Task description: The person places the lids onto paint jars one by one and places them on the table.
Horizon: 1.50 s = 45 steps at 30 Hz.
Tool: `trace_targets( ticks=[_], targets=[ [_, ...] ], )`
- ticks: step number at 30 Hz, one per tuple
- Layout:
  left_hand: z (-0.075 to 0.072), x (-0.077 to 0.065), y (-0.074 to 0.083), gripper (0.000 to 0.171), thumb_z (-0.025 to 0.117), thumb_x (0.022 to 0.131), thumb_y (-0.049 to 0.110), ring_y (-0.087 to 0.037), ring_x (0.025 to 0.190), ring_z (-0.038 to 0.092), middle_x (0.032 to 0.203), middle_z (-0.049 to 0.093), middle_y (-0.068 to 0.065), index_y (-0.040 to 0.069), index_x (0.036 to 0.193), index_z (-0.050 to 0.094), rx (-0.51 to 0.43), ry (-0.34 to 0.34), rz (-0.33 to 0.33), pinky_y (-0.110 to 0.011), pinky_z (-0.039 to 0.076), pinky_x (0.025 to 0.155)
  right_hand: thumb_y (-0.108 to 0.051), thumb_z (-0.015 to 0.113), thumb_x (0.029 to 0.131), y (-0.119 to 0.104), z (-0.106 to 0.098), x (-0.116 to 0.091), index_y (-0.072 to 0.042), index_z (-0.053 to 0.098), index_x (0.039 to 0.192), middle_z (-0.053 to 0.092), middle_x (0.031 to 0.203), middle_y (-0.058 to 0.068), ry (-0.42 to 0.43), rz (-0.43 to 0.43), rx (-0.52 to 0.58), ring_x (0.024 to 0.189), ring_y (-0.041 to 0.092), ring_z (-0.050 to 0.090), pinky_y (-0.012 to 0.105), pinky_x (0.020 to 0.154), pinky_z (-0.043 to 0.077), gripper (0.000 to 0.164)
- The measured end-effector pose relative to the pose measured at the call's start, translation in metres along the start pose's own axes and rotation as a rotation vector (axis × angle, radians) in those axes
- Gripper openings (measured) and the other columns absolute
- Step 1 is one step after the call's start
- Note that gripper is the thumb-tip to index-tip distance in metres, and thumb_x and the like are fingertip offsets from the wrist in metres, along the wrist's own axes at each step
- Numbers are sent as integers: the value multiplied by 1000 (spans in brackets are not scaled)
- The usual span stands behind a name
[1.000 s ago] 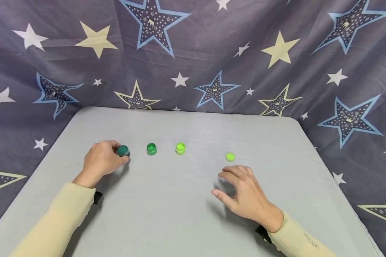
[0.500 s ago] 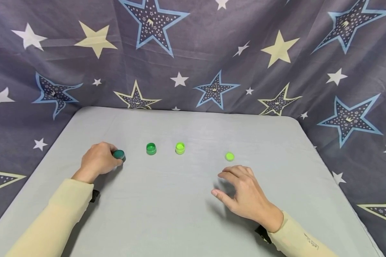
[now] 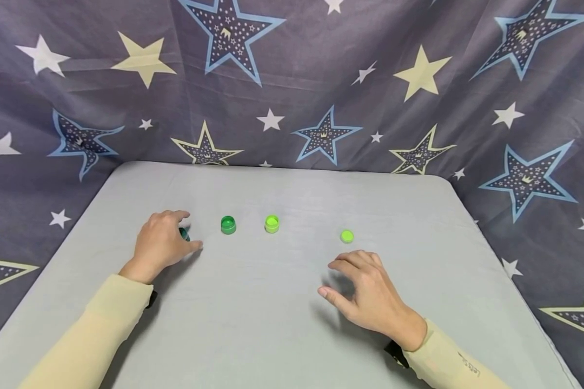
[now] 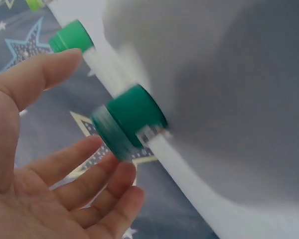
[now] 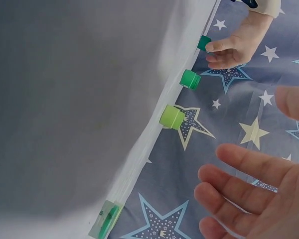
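My left hand (image 3: 159, 240) has its thumb and fingers spread apart around a small dark green jar (image 4: 135, 112), which stands on the table. The thumb is off it, while the fingertips lie close beside its upper edge in the left wrist view. In the head view the hand hides most of this jar. To its right stand an uncapped green jar (image 3: 228, 225) and an uncapped lime-green jar (image 3: 272, 224). My right hand (image 3: 370, 292) holds nothing, its fingers loosely bent over the table. Just beyond those fingers lies a flat lime-green disc (image 3: 347, 236), like a lid.
A pale grey cloth covers the table (image 3: 253, 308). Behind it and along both sides hangs a dark curtain (image 3: 302, 65) printed with stars. The jars stand in a row across the table's left and middle.
My left hand first carries the dark green jar slightly left, then lets go of it; thumb and fingers have spread wide. The right hand has stayed put.
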<state>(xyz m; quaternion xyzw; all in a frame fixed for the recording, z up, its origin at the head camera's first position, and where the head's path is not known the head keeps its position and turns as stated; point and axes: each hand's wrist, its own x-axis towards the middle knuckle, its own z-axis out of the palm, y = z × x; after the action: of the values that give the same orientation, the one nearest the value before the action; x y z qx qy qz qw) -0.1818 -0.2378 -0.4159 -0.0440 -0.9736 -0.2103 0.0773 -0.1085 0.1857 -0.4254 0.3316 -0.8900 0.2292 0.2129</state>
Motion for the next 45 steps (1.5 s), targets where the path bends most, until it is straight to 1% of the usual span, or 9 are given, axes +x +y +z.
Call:
trace_targets(
  ticks=[4, 8, 13, 17, 23, 28, 34, 39, 45],
  targets=[
    [5, 0, 11, 71, 91, 73, 24, -57, 122, 49, 130, 59, -35, -9, 129, 63, -32, 43, 25, -67, 38, 101, -49, 75, 88, -1, 0, 0, -10, 75, 108, 70, 107, 3, 7, -4, 3, 101, 22, 62, 41, 91, 40, 43],
    [10, 2, 22, 69, 89, 75, 23, -54, 125, 50, 133, 59, -33, -8, 131, 62, -70, 49, 28, -64, 39, 104, -49, 75, 88, -1, 0, 1, -10, 75, 108, 70, 107, 3, 10, -6, 7, 101, 22, 62, 42, 91, 41, 43],
    [16, 4, 33, 67, 88, 79, 23, -46, 114, 60, 129, 62, -29, -9, 132, 61, -122, 38, 28, -60, 46, 97, -49, 75, 89, -2, 0, 1, -11, 75, 108, 70, 107, 2, 4, -2, 9, 101, 22, 62, 42, 91, 41, 42],
    [20, 7, 38, 68, 88, 79, 22, -45, 111, 61, 126, 64, -29, -10, 132, 61, -142, 25, 19, -58, 46, 97, -49, 75, 89, -2, 0, 1, -11, 75, 108, 70, 106, 2, 4, 0, 11, 100, 21, 62, 42, 92, 41, 42],
    [25, 14, 44, 72, 87, 80, 23, -49, 121, 56, 130, 62, -30, -11, 135, 57, -135, -28, -31, -60, 44, 100, -49, 75, 88, -2, 0, 1, -11, 75, 107, 70, 106, 2, 9, -2, 13, 100, 21, 62, 42, 92, 42, 42],
    [28, 20, 48, 71, 86, 81, 26, -50, 123, 55, 132, 60, -30, -9, 136, 58, -94, -73, -68, -60, 45, 101, -49, 75, 88, -2, 0, 1, -11, 75, 107, 71, 106, 2, 13, -3, 16, 100, 21, 62, 42, 91, 43, 43],
    [31, 27, 52, 71, 86, 82, 28, -49, 117, 58, 124, 64, -29, -9, 136, 58, -54, -124, -100, -59, 47, 95, -49, 76, 88, -3, 1, 1, -11, 75, 106, 71, 105, 2, 24, -7, 16, 99, 21, 62, 42, 90, 43, 42],
    [34, 31, 52, 70, 86, 82, 28, -49, 116, 60, 127, 64, -29, -8, 135, 59, -35, -157, -120, -59, 49, 93, -49, 76, 88, -4, 0, 1, -11, 75, 107, 71, 105, 2, 20, -2, 17, 99, 21, 62, 41, 89, 42, 42],
    [39, 33, 50, 59, 85, 83, 29, -44, 105, 64, 118, 67, -27, -5, 126, 64, -10, -194, -136, -56, 52, 83, -48, 76, 88, -5, 0, 1, -11, 75, 106, 71, 105, 2, 19, -4, 23, 99, 21, 62, 42, 90, 42, 42]
  ],
)
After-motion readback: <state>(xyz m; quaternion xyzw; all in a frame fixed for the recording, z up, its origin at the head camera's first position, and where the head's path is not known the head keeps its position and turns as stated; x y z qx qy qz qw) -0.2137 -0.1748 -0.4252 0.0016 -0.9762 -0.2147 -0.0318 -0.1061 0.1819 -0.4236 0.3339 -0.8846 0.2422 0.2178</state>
